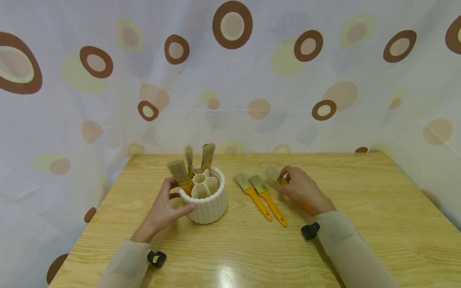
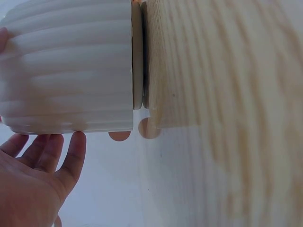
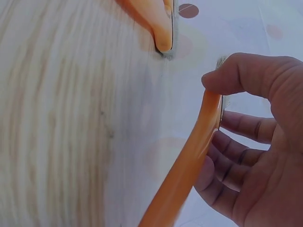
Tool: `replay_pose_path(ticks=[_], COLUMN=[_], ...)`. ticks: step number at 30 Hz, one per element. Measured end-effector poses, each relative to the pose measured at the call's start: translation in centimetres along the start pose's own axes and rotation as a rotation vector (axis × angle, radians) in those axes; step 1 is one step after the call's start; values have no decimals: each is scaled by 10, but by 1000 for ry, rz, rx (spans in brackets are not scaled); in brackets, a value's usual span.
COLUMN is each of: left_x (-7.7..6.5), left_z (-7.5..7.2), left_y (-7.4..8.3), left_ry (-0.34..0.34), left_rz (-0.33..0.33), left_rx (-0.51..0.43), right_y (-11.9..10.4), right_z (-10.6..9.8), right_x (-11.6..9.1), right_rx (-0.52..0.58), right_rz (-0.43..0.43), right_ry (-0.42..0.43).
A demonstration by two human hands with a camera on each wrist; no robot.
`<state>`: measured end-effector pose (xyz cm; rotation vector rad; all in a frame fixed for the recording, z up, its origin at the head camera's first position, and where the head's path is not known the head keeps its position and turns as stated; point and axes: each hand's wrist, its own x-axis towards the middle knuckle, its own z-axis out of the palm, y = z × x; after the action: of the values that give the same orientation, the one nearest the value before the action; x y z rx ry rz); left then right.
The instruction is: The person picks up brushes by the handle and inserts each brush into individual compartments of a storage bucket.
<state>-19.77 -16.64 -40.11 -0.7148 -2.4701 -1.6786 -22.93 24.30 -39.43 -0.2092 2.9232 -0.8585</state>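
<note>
My left hand (image 1: pixel 162 210) grips the side of a white ribbed brush holder (image 1: pixel 209 210), thumb at the near side and fingers around the left. In the left wrist view, fingertips touch the ribbed wall (image 2: pixel 71 71). Several paintbrushes, one of them a wide paintbrush (image 1: pixel 179 172), stand bristles up in the holder, and some of its compartments show no brush. To the right, my right hand (image 1: pixel 304 190) pinches a paintbrush (image 1: pixel 272 173) near its metal band. Its orange handle (image 3: pixel 182 165) slants below the thumb in the right wrist view.
Between the hands, a paintbrush (image 1: pixel 257 200) and another paintbrush (image 1: pixel 271 204) lie side by side on the wooden table (image 1: pixel 378 224), orange handles toward me. A patterned cloth (image 1: pixel 230 80) hangs behind the table and along its sides.
</note>
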Motion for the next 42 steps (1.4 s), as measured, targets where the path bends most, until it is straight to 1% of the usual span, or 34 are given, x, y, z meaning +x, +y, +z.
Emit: replay_pose_path(ticks=[6, 7, 10, 17, 24, 29, 42], left_x=[0, 0, 0, 0, -1, 0, -1], left_z=[0, 0, 0, 0, 1, 2, -1], left_y=[2, -3, -5, -6, -5, -6, -6], left_ry=[-5, -4, -2, -9, 6, 6, 3], left_rz=[-17, -18, -11, -6, 14, 21, 8], left_rx=[-5, -5, -13, -13, 10, 14, 4], right_y=[-4, -5, -6, -10, -15, -18, -30], right_z=[0, 0, 0, -1, -1, -1, -1], right_x=[1, 1, 0, -3, -5, -7, -10], right_rx=[-14, -14, -13, -10, -13, -15, -7], right_rz=[-23, -28, -37, -47, -64, -82, -135], right_ry=[42, 47, 59, 68, 82, 101, 129])
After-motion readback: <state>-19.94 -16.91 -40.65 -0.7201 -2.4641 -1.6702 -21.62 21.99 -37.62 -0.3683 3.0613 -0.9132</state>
